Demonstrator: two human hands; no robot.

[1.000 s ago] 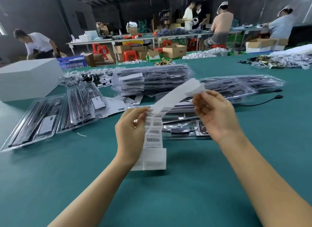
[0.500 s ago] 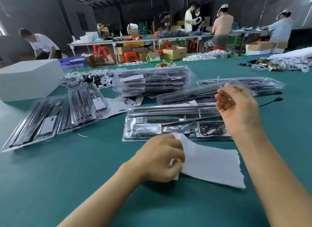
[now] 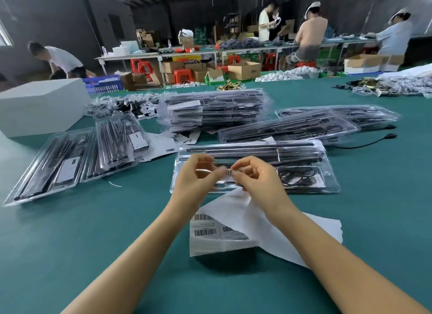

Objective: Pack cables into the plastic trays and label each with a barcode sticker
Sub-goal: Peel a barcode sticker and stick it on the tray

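**Sticker pinched over the nearest tray**

Now both sets of fingers [image 3: 236, 171] meet on one small barcode sticker [image 3: 229, 172], clamped on it from either side: the left hand [image 3: 198, 180] pinches its left end, the right hand [image 3: 259, 180] its right end. The sticker is held just above the left part of the nearest plastic tray [image 3: 327, 180], a long clear tray that lies crosswise in the middle of the bench [image 3: 70, 243] and holds dark rods and a coiled black cable [image 3: 297, 175] in its right compartment.

Under the wrists, nearer the front edge of the bench, lies the sheet of barcode labels [image 3: 210, 234], with its white backing paper [image 3: 292, 239] folded over it and spreading to the right.

Toward the left edge lie two more filled trays [image 3: 70, 164] side by side, slanting away, each with a white label on it. Behind the nearest tray stands a tall stack of filled trays [image 3: 215, 110], and to the right of that stack lie more trays [image 3: 304, 126], with a loose black cable [image 3: 374, 140] trailing out beside them. A white box [image 3: 39, 105] sits at the far left corner of the bench, beside a heap of bagged small parts [image 3: 112, 105].

Beyond the bench, several people work at a long table [image 3: 187, 54] with cardboard boxes and red stools [image 3: 182, 75] below it.
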